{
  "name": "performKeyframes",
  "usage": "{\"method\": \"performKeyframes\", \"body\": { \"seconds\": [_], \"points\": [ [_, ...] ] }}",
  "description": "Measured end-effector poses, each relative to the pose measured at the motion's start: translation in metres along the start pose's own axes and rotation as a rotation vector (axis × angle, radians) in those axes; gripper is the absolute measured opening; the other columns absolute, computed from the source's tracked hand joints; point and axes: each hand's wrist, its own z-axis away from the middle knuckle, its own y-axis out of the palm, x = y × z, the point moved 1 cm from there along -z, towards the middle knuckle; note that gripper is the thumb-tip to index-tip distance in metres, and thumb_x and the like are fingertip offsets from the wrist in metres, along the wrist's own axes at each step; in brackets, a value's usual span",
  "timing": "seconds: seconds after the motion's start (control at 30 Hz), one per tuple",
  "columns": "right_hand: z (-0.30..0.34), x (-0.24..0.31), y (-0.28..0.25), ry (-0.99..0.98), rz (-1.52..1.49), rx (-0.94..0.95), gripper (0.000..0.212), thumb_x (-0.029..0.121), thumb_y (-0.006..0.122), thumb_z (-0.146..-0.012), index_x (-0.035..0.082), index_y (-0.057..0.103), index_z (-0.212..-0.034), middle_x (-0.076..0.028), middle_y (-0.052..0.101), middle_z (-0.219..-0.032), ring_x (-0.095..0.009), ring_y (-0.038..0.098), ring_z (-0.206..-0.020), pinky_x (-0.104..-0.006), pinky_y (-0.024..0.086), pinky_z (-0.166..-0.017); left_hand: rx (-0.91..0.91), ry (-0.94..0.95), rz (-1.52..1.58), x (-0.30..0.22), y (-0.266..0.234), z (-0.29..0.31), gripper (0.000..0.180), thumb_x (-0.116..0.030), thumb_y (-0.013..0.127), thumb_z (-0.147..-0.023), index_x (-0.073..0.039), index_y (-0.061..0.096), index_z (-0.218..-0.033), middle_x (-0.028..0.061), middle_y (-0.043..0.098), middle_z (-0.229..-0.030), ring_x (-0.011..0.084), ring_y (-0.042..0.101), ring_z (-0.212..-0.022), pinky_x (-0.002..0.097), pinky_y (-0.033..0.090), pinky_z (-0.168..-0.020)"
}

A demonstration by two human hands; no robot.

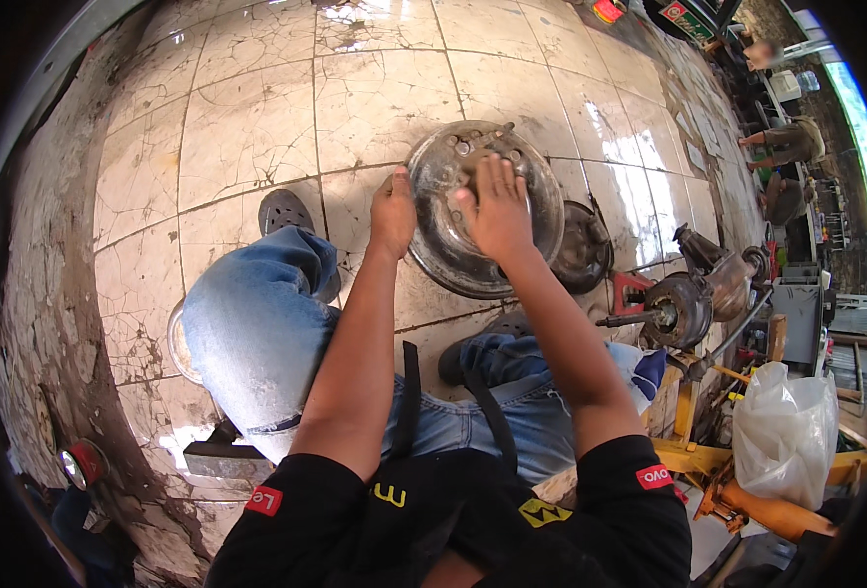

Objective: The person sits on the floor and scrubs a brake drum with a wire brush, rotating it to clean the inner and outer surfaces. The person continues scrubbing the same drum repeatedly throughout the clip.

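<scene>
- The disc [441, 223], dark, round and metal, is on the tiled floor [247, 127] in front of the person, with studs or holes showing near its far edge.
- The left hand [392, 211] is at the disc's left rim, thumb pointing away from the person; its fingers are mostly hidden, so I cannot tell whether that grip is closed on the rim.
- The right hand [500, 211] lies over the disc's face, back up, grip open, fingers out nearly straight; I cannot tell how firmly it presses.
- A smaller part [584, 257], dark and round, sits just right of the disc, partly hidden behind it.
- Farther right stand a red stand [631, 294] and an axle [713, 294].
- A clear bag [786, 431], bulging, is at the lower right, near an orange cylinder [771, 510].
- The left shoe [285, 211] is on the floor, left of the disc.
</scene>
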Motion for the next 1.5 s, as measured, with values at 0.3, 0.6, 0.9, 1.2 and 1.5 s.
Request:
{"method": "performKeyframes", "body": {
  "seconds": [0.3, 0.6, 0.9, 1.2, 1.5],
  "points": [
    [0.001, 0.012, 0.002, 0.081, 0.051, -0.003, 0.067, 0.047, 0.03, -0.101, -0.003, 0.032, -0.145, -0.023, 0.028, -0.153, -0.037, 0.023, -0.144, -0.0486, 0.016, -0.117, 0.023, 0.095, -0.078, 0.001, 0.004, 0.002, 0.054, -0.041, 0.039, -0.103, 0.006, 0.061, -0.117, 0.0167, 0.066, -0.106, 0.0227, 0.059, -0.096, 0.0344, 0.045, -0.088],
    [-0.002, -0.003, 0.003, 0.126, 0.198, -0.126, 0.052, 0.037, 0.033, -0.102, 0.005, 0.044, -0.142, -0.015, 0.041, -0.148, -0.034, 0.025, -0.143, -0.0539, 0.016, -0.116, -0.013, 0.037, -0.085, -0.009, 0.008, 0.01, 0.057, -0.044, 0.039, -0.103, 0.007, 0.06, -0.118, 0.0182, 0.066, -0.11, 0.0241, 0.06, -0.1, 0.0348, 0.045, -0.09],
    [-0.004, -0.016, -0.06, 0.486, -0.338, -0.41, 0.039, 0.028, 0.04, -0.101, 0.001, 0.06, -0.121, -0.024, 0.064, -0.114, -0.042, 0.062, -0.102, -0.0477, 0.048, -0.088, 0.001, 0.065, -0.109, -0.007, 0.0, 0.006, 0.056, -0.043, 0.039, -0.103, 0.006, 0.059, -0.121, 0.0191, 0.066, -0.111, 0.024, 0.059, -0.102, 0.0341, 0.044, -0.092],
    [-0.021, -0.034, -0.01, -0.003, 0.226, -0.046, 0.055, 0.04, 0.043, -0.099, 0.007, 0.043, -0.142, -0.013, 0.035, -0.152, -0.037, 0.023, -0.143, -0.0529, 0.025, -0.113, 0.014, 0.031, -0.088, -0.003, 0.002, 0.006, 0.058, -0.045, 0.039, -0.102, 0.006, 0.06, -0.12, 0.0161, 0.066, -0.109, 0.0222, 0.058, -0.1, 0.0326, 0.043, -0.092],
    [-0.032, -0.055, -0.008, -0.039, -0.02, -0.072, 0.049, 0.026, 0.05, -0.096, -0.002, 0.046, -0.136, -0.023, 0.037, -0.148, -0.04, 0.03, -0.139, -0.0495, 0.028, -0.113, 0.026, -0.015, 0.012, -0.007, 0.001, 0.007, 0.065, -0.05, 0.041, -0.101, 0.008, 0.057, -0.124, 0.0154, 0.062, -0.116, 0.0204, 0.054, -0.107, 0.0307, 0.04, -0.097]
  ]
}}
